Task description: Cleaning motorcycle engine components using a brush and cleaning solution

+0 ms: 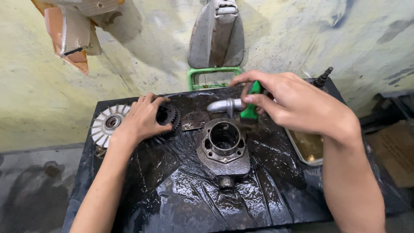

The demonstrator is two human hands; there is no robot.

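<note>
I see the left hand [140,121] resting on a dark toothed gear [169,115] at the left of the oily black sheet [181,194]; fingers curled over its rim, thumb underneath, so it's gripped and steadied flat, not lifted. Finned white fan wheel [106,124] sits just beside that hand, touching nothing I can make out. Right hand [293,105] is up at the back edge; fingers pressed together, pinching a green-handled tool [252,101], which looks like a brush though its tip is hidden; it's angled down toward the bent metal pipe [224,105]. Engine cylinder [224,144] stands bore-up mid-sheet between both hands, untouched. Metal tray [307,149] of brownish liquid lies under the right wrist, close enough for dipping, I'd judge.
</note>
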